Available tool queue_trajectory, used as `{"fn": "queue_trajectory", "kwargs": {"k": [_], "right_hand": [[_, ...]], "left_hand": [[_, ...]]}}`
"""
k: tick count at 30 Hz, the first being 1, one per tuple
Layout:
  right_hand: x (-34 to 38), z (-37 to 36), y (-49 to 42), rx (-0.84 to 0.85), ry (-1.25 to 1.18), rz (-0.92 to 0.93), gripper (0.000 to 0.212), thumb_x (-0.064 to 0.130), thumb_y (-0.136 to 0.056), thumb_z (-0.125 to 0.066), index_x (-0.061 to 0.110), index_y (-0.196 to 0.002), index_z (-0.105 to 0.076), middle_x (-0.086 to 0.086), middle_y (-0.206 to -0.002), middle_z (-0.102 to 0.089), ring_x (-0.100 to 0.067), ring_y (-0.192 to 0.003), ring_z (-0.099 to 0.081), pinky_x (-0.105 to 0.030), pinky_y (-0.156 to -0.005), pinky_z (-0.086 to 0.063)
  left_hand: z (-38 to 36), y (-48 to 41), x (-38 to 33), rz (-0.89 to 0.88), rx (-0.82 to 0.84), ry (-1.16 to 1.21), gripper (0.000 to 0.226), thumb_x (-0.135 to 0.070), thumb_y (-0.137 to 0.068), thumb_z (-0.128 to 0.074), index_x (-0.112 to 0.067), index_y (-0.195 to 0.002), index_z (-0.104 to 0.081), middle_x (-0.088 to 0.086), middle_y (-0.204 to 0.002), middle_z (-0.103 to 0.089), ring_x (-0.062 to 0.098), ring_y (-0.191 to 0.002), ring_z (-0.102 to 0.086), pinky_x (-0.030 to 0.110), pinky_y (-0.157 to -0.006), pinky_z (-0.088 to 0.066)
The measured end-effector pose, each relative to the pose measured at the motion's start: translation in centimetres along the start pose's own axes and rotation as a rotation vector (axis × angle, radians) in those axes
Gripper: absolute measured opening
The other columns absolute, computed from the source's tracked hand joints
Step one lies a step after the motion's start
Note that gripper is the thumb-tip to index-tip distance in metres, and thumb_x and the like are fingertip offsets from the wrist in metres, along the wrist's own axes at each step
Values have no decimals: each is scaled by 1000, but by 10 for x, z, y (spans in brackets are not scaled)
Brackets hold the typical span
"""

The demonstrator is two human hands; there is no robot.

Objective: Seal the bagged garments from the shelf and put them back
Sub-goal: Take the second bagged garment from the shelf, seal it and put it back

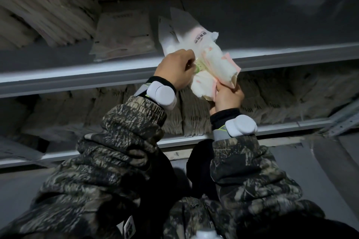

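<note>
Head view, light: dim; only the hands and the bag are brightly lit.
Bagged garment [209, 64]: white and pink cloth in a clear plastic bag, held up in front of the edge of the upper shelf [291, 54], not resting on it.
Bag label: barcode sticker near the top; print too blurred to read.
Left hand [175, 69]: closed around the bag's left side, fingers curled into the plastic.
Right hand [226, 96]: pinching the bag's lower right corner from below.
Wrists: a white device [162, 95] strapped on the left, another [240, 125] on the right; camouflage sleeves [124, 141].
Upper shelf: one flat bagged garment [124, 35] lying just left of the hands.
Lower shelf [184, 138]: upright packed bags [194, 114] in a row behind the arms.
</note>
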State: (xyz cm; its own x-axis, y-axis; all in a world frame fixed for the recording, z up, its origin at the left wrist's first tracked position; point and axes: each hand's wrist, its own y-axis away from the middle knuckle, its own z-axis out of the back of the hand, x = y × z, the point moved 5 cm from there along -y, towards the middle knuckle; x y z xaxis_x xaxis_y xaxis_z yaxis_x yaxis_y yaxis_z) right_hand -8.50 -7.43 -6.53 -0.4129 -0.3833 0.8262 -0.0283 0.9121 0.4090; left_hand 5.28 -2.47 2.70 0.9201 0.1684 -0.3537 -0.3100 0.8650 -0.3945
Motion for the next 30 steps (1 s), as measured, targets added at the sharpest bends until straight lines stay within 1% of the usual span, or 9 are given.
{"fn": "queue_trajectory", "kwargs": {"k": [4,6,9,13,15,17,20,27,30], "right_hand": [[2,2,-2,1,63,20,38,3,-80,-65,6,-117,-54,-12,-108,-64,-27,-100,-65,-48,-93,-53],[6,1,2,31,76,73,17,-1,-83,-62,13,-93,-62,-7,-93,-66,-24,-93,-65,-46,-91,-54],[13,-1,6,123,96,230,23,-10,-81,-53,7,-69,-64,-20,-82,-68,-19,-79,-57,-51,-87,-53],[17,-6,11,185,129,340,28,-18,-82,-47,-11,-101,-67,-6,-83,-60,-7,-71,-54,-21,-71,-51],[18,-9,14,215,122,381,30,-21,-82,-45,-12,-101,-66,1,-72,-59,4,-61,-52,-13,-63,-48],[19,-12,13,235,158,425,27,-21,-79,-48,-12,-95,-68,17,-61,-58,8,-56,-49,-11,-60,-46],[20,-10,8,242,191,448,23,-20,-77,-53,-13,-92,-68,21,-52,-57,9,-55,-47,-11,-59,-44],[28,-5,16,248,251,519,20,-18,-79,-56,-13,-94,-69,15,-60,-59,12,-53,-49,-7,-56,-42],[27,-7,23,303,288,485,34,-16,-79,-57,-1,-108,-70,-7,-83,-71,-3,-69,-63,-19,-63,-51]], "left_hand": [[1,1,-7,-35,-45,37,9,-21,-89,-52,-12,-92,-54,-2,-85,-51,24,-80,-52,37,-69,-45],[6,1,-5,16,-109,26,8,-22,-89,-53,-14,-92,-54,-1,-88,-55,23,-81,-53,36,-68,-45],[15,-4,2,139,-177,-42,9,-22,-89,-52,-18,-96,-54,2,-94,-60,24,-84,-56,39,-68,-50],[22,-17,0,192,-148,-110,18,-22,-89,-49,-18,-106,-51,7,-98,-66,32,-86,-59,41,-69,-51],[23,-21,-11,112,-134,-111,18,-19,-88,-49,-15,-105,-51,8,-97,-66,34,-85,-59,42,-69,-51],[21,-20,-23,36,-115,-75,19,-15,-85,-49,-13,-103,-52,8,-95,-66,34,-83,-59,44,-69,-51],[15,-16,-32,-48,-94,2,16,-12,-78,-47,-13,-93,-52,5,-84,-64,34,-77,-57,45,-66,-51],[13,-8,-32,-33,-159,82,15,-17,-81,-47,-12,-94,-52,4,-80,-61,31,-74,-55,45,-66,-50],[25,-15,-27,17,-233,92,18,-26,-83,-46,-13,-92,-53,6,-84,-64,32,-78,-58,44,-69,-50]]}}
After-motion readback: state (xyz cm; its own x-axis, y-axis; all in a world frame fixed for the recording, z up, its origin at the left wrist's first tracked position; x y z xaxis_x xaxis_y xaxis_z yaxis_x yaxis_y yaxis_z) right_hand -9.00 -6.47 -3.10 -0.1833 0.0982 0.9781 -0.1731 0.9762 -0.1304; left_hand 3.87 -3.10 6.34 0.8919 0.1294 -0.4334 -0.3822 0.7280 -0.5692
